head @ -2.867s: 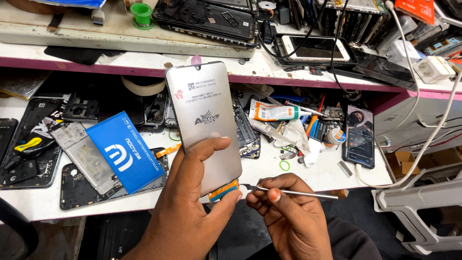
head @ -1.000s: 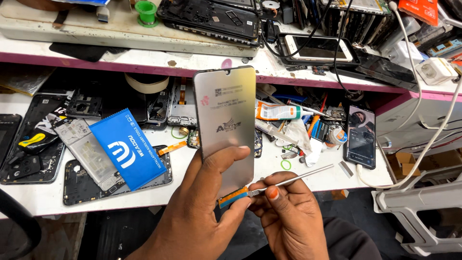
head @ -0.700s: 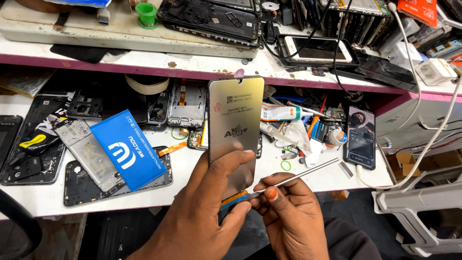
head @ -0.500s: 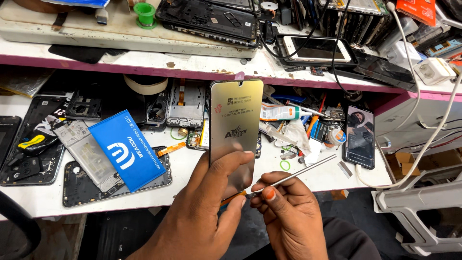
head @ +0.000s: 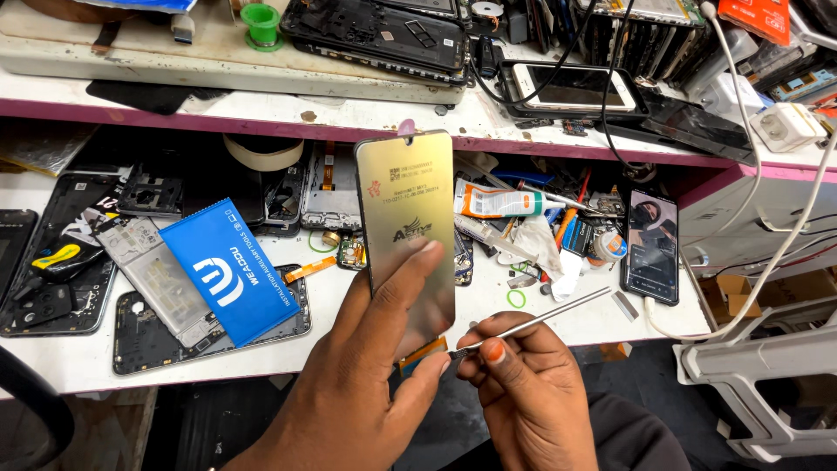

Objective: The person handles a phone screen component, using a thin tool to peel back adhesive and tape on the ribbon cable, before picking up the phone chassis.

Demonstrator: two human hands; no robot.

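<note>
The left hand [head: 366, 384] grips a phone display panel [head: 407, 231] from below, thumb pressed across its reflective front, holding it upright above the front edge of the white worktop [head: 558, 318]. The right hand [head: 523, 392] has its fingers closed around thin metal tweezers [head: 532, 324], whose tip meets the orange flex strip [head: 425, 351] at the panel's lower end. A blue tool pouch [head: 228, 270] lies toward the worktop's left side over dismantled phone frames, and a lit smartphone [head: 651, 246] rests near its right edge, cable attached
</note>
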